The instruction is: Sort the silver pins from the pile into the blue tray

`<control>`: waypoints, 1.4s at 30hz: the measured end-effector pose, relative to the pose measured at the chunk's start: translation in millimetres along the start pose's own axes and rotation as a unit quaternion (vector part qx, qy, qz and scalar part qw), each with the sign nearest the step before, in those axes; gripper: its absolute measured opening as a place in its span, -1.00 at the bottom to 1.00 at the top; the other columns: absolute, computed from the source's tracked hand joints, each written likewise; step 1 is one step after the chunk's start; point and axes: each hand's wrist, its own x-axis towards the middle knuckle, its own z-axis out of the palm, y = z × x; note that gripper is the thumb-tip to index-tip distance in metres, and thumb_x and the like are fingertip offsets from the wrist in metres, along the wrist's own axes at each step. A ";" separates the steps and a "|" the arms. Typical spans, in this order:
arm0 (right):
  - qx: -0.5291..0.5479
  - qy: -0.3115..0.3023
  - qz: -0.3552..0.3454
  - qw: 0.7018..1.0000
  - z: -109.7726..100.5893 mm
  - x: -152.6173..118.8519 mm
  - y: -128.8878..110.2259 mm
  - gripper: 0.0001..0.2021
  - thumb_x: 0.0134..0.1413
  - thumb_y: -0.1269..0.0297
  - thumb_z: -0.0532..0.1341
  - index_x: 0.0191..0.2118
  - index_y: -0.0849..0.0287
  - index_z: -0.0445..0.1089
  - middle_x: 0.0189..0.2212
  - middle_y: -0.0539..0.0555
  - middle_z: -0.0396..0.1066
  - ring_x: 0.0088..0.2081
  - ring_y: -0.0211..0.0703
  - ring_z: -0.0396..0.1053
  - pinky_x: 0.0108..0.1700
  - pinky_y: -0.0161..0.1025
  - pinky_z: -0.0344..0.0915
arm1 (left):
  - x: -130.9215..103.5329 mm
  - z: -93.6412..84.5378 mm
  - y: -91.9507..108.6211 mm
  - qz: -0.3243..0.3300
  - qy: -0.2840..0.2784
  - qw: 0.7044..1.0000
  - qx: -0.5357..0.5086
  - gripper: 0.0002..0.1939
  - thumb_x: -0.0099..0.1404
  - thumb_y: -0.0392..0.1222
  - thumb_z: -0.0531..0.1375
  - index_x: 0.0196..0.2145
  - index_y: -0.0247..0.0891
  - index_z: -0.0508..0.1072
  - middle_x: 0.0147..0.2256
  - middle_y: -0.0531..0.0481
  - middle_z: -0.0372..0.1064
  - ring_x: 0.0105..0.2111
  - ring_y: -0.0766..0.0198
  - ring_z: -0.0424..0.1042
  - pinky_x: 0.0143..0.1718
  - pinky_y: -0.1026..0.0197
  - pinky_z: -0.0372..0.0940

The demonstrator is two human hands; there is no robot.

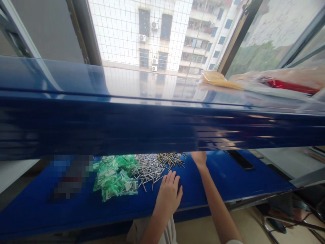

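Note:
My left hand (170, 190) lies palm down on the blue work table (188, 195), fingers stretched out and thumb apart. Its fingertips are close to a heap of thin silver metal pins (149, 167). Behind that heap, to the right, is a smaller pile of brass-coloured pins (172, 159). My right hand (199, 158) reaches under the shelf edge, right of the brass-coloured pile; its fingers are hidden by the shelf. Left of the silver pins sits a pile of small clear and green plastic bags (114, 176), some with metal pieces showing inside.
A blue shelf (101, 125) crosses the view above the table and hides its back part. On the shelf lie plastic bags (254, 83). A black phone (240, 159) rests on the table at the right. A blurred patch covers things at the left. Windows stand behind.

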 end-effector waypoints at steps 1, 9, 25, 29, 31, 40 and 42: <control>-0.028 -0.020 0.024 0.999 0.2 -2.0 2.8 -0.70 -0.10 0.16 0.10 -0.34 0.23 0.46 -0.39 0.25 0.42 -0.28 0.07 0.37 -0.28 -0.15 0.25 | -0.1 -0.2 -0.2 0.001 -0.002 1.000 0.001 -0.71 0.23 -0.26 -0.01 -0.08 -0.25 0.29 0.00 -0.10 0.25 0.07 0.08 0.15 0.06 -0.04 0.14; -0.028 -0.078 0.022 0.996 4.4 -15.2 11.5 -0.69 -0.09 0.06 0.10 -0.43 0.18 0.46 -0.54 0.13 0.38 -0.38 -0.05 0.37 -0.40 -0.26 0.20 | 0.0 -1.4 0.3 0.005 -0.003 1.000 0.011 -0.72 0.24 -0.26 -0.03 -0.09 -0.25 0.29 0.00 -0.12 0.25 0.07 0.06 0.16 0.04 -0.06 0.16; -0.031 -0.121 0.014 0.992 4.8 -19.0 7.2 -0.67 0.04 0.05 0.02 -0.16 -0.02 0.41 -0.36 0.02 0.44 -0.26 -0.10 0.37 -0.31 -0.29 0.20 | 2.4 -5.2 -2.5 -0.006 -0.004 1.000 -0.029 -0.74 0.23 -0.26 0.00 -0.12 -0.20 0.31 -0.01 -0.08 0.25 0.07 0.12 0.16 0.06 -0.02 0.14; -0.035 -0.126 -0.004 0.991 3.9 -19.1 6.2 -0.67 0.00 0.03 0.06 -0.15 -0.03 0.41 -0.41 0.00 0.44 -0.29 -0.12 0.37 -0.31 -0.30 0.20 | 3.0 -4.0 -3.6 0.000 0.005 1.000 -0.030 -0.75 0.23 -0.26 0.01 -0.14 -0.21 0.33 -0.03 -0.08 0.26 0.06 0.12 0.17 0.06 -0.02 0.14; -0.026 -0.130 -0.022 0.991 3.7 -19.3 5.7 -0.66 -0.03 0.02 0.09 -0.14 -0.02 0.40 -0.43 -0.01 0.44 -0.31 -0.12 0.38 -0.32 -0.30 0.20 | 2.9 -4.1 -3.9 0.006 0.012 1.000 -0.027 -0.76 0.22 -0.26 0.01 -0.15 -0.21 0.33 -0.03 -0.09 0.26 0.05 0.13 0.18 0.05 -0.02 0.15; 0.023 -0.131 -0.083 0.988 5.3 -22.6 5.5 -0.71 -0.12 0.11 0.16 -0.22 0.00 0.44 -0.37 -0.05 0.47 -0.36 -0.18 0.36 -0.37 -0.32 0.17 | 3.9 -6.6 -7.0 0.014 0.016 1.000 -0.023 -0.77 0.23 -0.27 -0.01 -0.17 -0.22 0.34 -0.05 -0.08 0.27 0.03 0.15 0.20 0.05 -0.02 0.14; 0.029 -0.129 -0.090 0.987 5.5 -24.1 5.7 -0.72 -0.12 0.13 0.16 -0.23 0.01 0.45 -0.39 -0.05 0.47 -0.38 -0.19 0.36 -0.38 -0.32 0.16 | 4.5 -5.8 -7.8 0.014 0.016 0.999 -0.025 -0.77 0.23 -0.28 -0.01 -0.17 -0.23 0.34 -0.06 -0.08 0.27 0.02 0.16 0.20 0.05 -0.01 0.14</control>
